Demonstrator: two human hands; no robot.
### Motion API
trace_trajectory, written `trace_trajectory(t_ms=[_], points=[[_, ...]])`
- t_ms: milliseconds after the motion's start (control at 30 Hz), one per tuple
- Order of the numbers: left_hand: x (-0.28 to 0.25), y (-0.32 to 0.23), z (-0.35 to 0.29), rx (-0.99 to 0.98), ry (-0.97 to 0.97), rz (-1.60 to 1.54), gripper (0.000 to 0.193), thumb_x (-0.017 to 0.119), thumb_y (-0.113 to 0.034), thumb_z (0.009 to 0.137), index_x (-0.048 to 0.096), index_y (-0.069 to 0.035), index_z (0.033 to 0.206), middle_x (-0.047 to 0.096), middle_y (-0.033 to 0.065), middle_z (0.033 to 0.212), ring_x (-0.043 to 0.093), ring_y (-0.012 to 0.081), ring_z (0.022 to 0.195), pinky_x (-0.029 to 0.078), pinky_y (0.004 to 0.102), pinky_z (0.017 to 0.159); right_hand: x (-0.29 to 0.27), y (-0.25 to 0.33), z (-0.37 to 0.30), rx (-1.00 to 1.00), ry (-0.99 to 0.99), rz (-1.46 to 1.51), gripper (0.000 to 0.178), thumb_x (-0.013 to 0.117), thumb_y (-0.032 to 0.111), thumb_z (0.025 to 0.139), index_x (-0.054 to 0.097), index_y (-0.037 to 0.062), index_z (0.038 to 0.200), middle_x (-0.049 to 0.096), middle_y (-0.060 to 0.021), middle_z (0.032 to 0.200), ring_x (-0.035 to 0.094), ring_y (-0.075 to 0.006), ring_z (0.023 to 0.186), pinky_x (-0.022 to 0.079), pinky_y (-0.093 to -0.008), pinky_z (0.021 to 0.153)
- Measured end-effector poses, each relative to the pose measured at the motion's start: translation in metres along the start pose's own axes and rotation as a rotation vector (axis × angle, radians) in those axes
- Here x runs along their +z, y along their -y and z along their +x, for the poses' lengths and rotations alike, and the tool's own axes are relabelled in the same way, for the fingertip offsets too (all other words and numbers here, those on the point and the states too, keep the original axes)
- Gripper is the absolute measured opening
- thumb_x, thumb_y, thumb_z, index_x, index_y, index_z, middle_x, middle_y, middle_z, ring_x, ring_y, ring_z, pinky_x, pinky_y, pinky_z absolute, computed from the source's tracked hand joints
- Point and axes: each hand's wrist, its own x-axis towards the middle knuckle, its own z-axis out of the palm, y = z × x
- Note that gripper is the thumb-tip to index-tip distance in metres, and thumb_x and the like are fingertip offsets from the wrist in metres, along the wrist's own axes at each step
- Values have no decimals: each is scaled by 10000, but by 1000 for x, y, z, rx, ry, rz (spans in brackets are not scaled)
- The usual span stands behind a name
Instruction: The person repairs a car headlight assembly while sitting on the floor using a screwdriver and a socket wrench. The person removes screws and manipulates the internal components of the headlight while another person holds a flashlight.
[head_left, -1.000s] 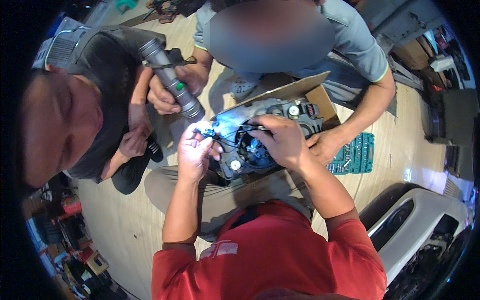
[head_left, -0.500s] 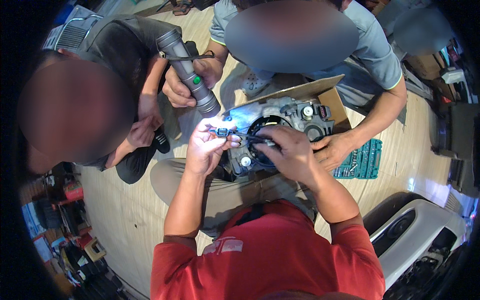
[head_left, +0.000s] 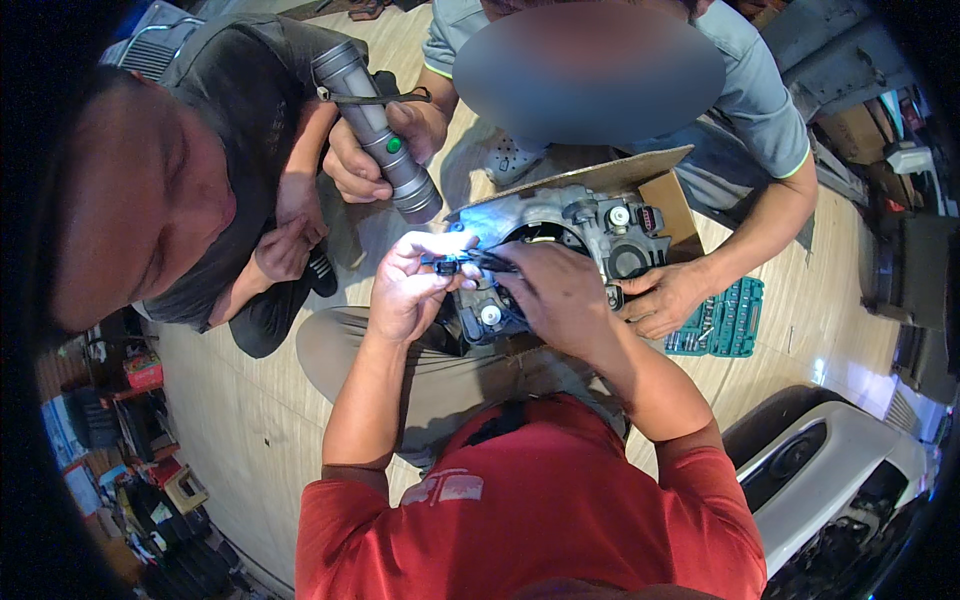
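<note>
My left hand (head_left: 408, 290) pinches a small black wire connector (head_left: 446, 267) in the bright light. From the right, my right hand (head_left: 562, 290) closes on a slim dark piece (head_left: 492, 261), whose tip meets the connector; whether it is a tool or a cable I cannot tell. Beneath both hands lies a grey headlight housing (head_left: 630, 258) with a round dark opening, partly hidden by my right hand. A co-worker's hand (head_left: 385, 150) aims a grey flashlight (head_left: 375, 130) at the connector. That person's other hand (head_left: 665, 300) rests against the housing's right side.
The housing sits in an open cardboard box (head_left: 672, 212). Right of it a green socket set case (head_left: 738, 318) lies on the tiled floor (head_left: 250, 420). A second person crouches at the left, hands (head_left: 290, 240) together. A pale car bumper (head_left: 830, 480) stands at lower right, assorted clutter at lower left.
My right hand has shifted slightly left, bringing the dark piece's tip to the connector. The connector has turned a little in my left hand. The flashlight stays nearly still.
</note>
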Motion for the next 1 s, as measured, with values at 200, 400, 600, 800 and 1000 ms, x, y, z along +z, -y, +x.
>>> trace_trajectory(t_ms=[200,400,600,800,1000], points=[[4,4,-7,71,-85,113,276,599,147,767,612,-32,976,594,288,1274,692,351,963,609,461,817,-18,1,-10,196,-35,203,269,724,40,821,617,14,1067,656,-158,870,663,-348,769,527,-385,680],[-1,7,-5,99,58,147,183,614,118,848,669,-39,922,593,284,1295,676,346,1061,580,464,891,-10,5,-1,261,65,164,311,710,109,851,611,39,1138,682,-159,898,685,-342,787,538,-396,674],[-1,9,-6,104,40,128,196,638,95,858,576,-72,774,591,289,1305,603,375,1204,549,482,945,7,13,7,291,201,58,211,661,202,895,563,52,1007,690,-158,892,690,-359,784,538,-466,645],[-4,9,-4,101,-11,199,256,569,130,852,494,-76,719,620,276,1280,601,335,1217,530,429,941,12,11,10,356,254,42,232,652,222,898,545,39,992,680,-170,852,678,-384,761,528,-491,645],[-14,3,1,175,-50,450,260,442,187,779,486,-55,696,691,224,1175,659,242,1058,473,285,853,15,9,14,372,293,74,225,660,210,885,547,36,974,674,-180,842,671,-394,765,520,-508,660]])
